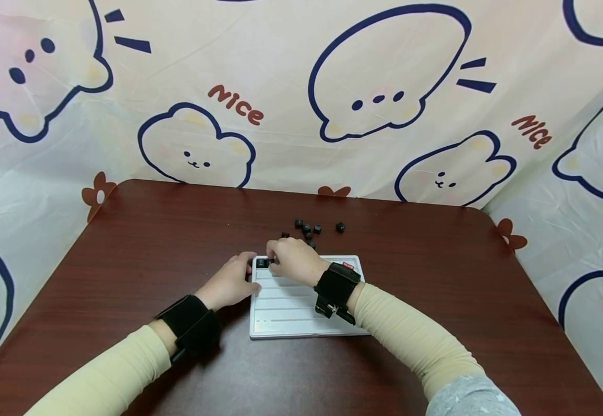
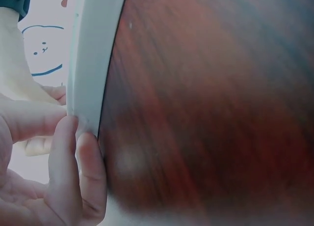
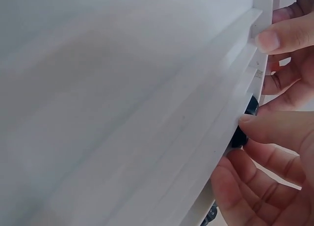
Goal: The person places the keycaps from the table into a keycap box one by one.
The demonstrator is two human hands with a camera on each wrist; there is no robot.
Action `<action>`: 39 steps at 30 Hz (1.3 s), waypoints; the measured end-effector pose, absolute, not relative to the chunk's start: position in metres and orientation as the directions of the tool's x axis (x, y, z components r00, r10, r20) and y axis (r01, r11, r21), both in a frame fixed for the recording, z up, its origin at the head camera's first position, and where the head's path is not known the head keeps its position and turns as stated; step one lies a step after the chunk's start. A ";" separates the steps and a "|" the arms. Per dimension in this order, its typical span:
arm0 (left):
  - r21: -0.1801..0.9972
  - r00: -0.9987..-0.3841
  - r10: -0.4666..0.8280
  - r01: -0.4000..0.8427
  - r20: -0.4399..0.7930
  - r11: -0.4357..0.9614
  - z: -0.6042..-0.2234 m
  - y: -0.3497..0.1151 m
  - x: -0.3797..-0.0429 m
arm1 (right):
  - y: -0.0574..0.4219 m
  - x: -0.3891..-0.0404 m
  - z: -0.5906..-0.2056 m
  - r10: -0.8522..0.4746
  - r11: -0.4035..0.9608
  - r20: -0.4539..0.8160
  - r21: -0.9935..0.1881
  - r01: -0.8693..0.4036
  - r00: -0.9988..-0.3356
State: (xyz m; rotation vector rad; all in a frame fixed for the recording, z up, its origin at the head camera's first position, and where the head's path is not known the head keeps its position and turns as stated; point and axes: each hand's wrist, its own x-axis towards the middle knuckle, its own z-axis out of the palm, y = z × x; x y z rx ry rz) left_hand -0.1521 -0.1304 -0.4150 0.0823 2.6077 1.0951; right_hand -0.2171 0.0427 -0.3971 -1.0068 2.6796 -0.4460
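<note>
A white tray with raised ridges running across it lies on the table. My left hand grips its left edge near the far corner. In the left wrist view the thumb is on one face of the tray and the fingers are against its side. My right hand is over the tray's far row, pinching a small black cube-shaped piece between thumb and fingers. Another black piece sits at the left end of that row. The right hand partly hides the row.
Several loose black pieces lie beyond the tray, one apart to the right. A red label marks the tray's far right corner. The brown table meets a patterned cloth at the back and sides.
</note>
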 end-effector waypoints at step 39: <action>0.720 -0.951 0.160 -0.083 -0.263 0.689 -0.416 -0.130 -0.150 | 0.094 -0.258 -0.357 -0.547 0.768 -0.108 -0.458 -0.447 -0.830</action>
